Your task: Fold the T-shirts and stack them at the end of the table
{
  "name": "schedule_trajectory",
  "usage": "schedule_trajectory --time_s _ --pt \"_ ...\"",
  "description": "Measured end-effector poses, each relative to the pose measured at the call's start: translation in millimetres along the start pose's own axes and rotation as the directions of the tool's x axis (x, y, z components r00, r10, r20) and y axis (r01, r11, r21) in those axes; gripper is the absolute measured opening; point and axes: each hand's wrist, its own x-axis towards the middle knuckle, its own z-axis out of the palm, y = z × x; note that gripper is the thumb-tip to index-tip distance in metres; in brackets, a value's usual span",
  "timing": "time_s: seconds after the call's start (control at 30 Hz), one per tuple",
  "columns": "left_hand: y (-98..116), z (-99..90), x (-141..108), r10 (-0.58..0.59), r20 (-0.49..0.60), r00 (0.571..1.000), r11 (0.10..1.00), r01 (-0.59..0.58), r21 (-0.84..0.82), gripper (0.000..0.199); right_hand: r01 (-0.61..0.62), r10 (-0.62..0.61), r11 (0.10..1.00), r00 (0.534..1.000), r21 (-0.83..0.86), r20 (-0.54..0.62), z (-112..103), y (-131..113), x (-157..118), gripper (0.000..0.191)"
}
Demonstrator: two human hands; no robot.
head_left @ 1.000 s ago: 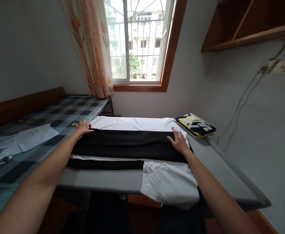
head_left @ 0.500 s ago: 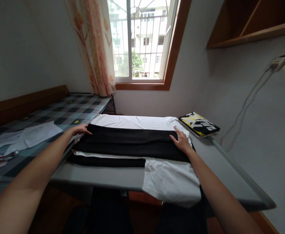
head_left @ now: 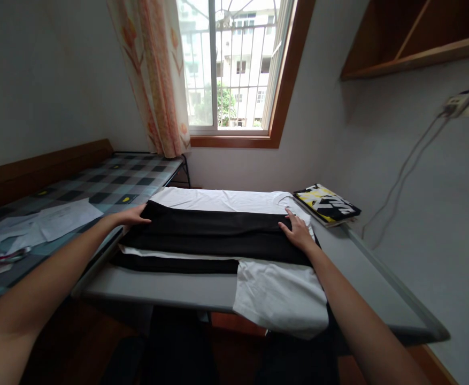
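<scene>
A black cloth (head_left: 218, 232), folded into a long strip, lies across a white garment (head_left: 222, 199) on the grey table. My left hand (head_left: 135, 215) pinches the far left corner of the black cloth, which is raised a little. At the cloth's right end my right hand (head_left: 296, 230) rests with its fingers apart. A white sleeve-like part (head_left: 280, 297) hangs over the table's near edge, and a narrow black strip shows left of it.
The grey table (head_left: 170, 289) has a magazine-like item (head_left: 328, 205) at its far right. A checked bed surface (head_left: 138, 171) with loose papers (head_left: 58, 222) adjoins on the left. A wooden shelf (head_left: 418, 59) juts out at upper right.
My left hand has lifted the left corner of the black cloth slightly, and my left forearm has shifted. My right hand has hardly moved.
</scene>
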Motion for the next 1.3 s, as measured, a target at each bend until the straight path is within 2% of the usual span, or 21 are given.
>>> schedule_trajectory --time_s 0.13,0.27,0.37,0.53,0.73,0.87,0.97,1.03,1.13,1.3 --pt "-17 3.6 6 -0.004 0.146 0.989 0.995 0.018 -0.094 0.081 0.003 -0.003 1.0 1.0 0.022 -0.005 0 0 -1 0.064" --pt "-18 0.7 5 -0.023 0.122 0.992 0.99 0.039 -0.133 0.078 0.005 -0.005 1.0 1.0 0.026 -0.011 0 0 -1 0.064" --pt "-10 -3.7 1 -0.051 0.113 0.992 0.984 0.069 -0.164 0.078 0.008 -0.008 1.0 1.0 0.027 -0.006 0 1 0 0.064" --pt "9 -13.0 -3 -0.198 0.164 0.966 0.966 0.221 -0.132 0.076 0.0 0.0 1.0 1.0 0.03 0.009 -1 2 1 0.064" --pt "47 -14.8 -5 -0.193 0.163 0.968 0.972 0.211 -0.101 0.076 -0.001 0.001 1.0 1.0 0.023 0.009 1 3 1 0.062" --pt "91 3.2 -3 -0.173 0.166 0.971 0.97 0.198 -0.143 0.074 0.012 -0.012 0.999 1.0 0.038 0.002 1 4 2 0.06" --pt "125 27.6 0 -0.122 0.227 0.966 0.98 0.153 -0.125 0.079 0.016 -0.017 0.998 1.0 0.063 0.013 0 6 3 0.058" --pt "141 45.4 2 -0.09 0.276 0.957 0.992 0.11 -0.057 0.086 0.01 -0.012 0.997 1.0 0.079 0.024 0 6 3 0.059" --pt "155 67.3 4 -0.049 0.278 0.959 0.988 0.006 0.152 0.092 0.005 -0.007 0.996 1.0 0.088 0.028 0 7 2 0.058" --pt "156 83.4 3 0.049 0.154 0.987 0.906 -0.109 0.409 0.08 0.01 -0.012 0.997 0.999 0.074 0.033 0 7 2 0.057"
